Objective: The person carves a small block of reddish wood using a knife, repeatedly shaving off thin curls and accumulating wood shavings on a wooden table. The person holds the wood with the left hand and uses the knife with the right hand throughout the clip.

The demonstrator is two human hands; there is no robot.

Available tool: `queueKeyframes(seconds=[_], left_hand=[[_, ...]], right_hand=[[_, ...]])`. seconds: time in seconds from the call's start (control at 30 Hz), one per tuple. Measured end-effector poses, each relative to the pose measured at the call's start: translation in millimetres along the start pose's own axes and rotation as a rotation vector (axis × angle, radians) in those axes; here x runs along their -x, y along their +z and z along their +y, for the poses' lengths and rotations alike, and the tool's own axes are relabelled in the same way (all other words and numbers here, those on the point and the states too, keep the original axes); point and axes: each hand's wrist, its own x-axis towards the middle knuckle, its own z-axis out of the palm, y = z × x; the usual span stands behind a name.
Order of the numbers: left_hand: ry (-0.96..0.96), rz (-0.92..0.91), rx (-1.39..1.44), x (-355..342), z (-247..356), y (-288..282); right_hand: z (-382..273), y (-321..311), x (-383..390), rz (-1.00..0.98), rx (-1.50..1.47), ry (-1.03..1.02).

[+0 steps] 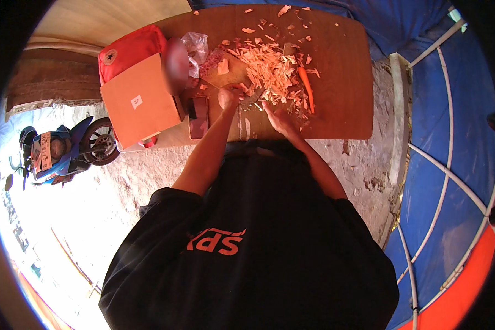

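Note:
My left hand [228, 98] is at the front of the wooden table [346, 82], fingers curled on something I cannot make out. A small greyish, blade-like piece [252, 101] lies between my two hands; which one holds it is unclear. My right hand [276, 118] reaches in from the lower right, fingertips near that piece, their grip unclear. Beyond them a heap of pale chopped strips and scraps [269, 69] spreads beside a tan board [228, 74]. An orange carrot [306, 88] lies along the heap's right side.
Left on the table are a red bag [126, 52], a cardboard box [132, 115], a clear plastic bag [195, 49] and a phone [198, 121]. A blue motorbike [60, 151] stands left on rough floor. Blue tarpaulin [434, 110] with white poles borders the right.

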Motion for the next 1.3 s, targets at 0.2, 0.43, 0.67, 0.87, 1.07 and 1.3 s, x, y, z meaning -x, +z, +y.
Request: queueKeyframes(seconds=[0.2,0.43,0.67,0.87,1.07,1.3], left_hand=[[-0.029,0.04,-0.078,0.6,3.2,0.6],[-0.04,0.03,-0.057,-5.7,-6.3,2.0],[-0.03,0.048,-0.06,-9.3,-7.7,3.5],[0.023,0.013,-0.021,6.1,1.7,-2.1],[-0.104,-0.071,0.082,-1.5,7.8,-5.9],[-0.122,-0.076,0.153,-7.4,1.3,-3.0]], right_hand=[[-7.0,-6.2,16.1,-0.011,0.046,0.04],[23.6,21.0,-6.6,0.045,0.159,-0.153],[-3.8,17.9,2.0,0.061,0.445,-0.046],[-27.6,18.9,-15.2,0.063,0.323,-0.159],[-18.9,2.6,-2.0,0.064,0.185,0.024],[-12.0,-17.0,37.2,0.036,0.202,0.114]])
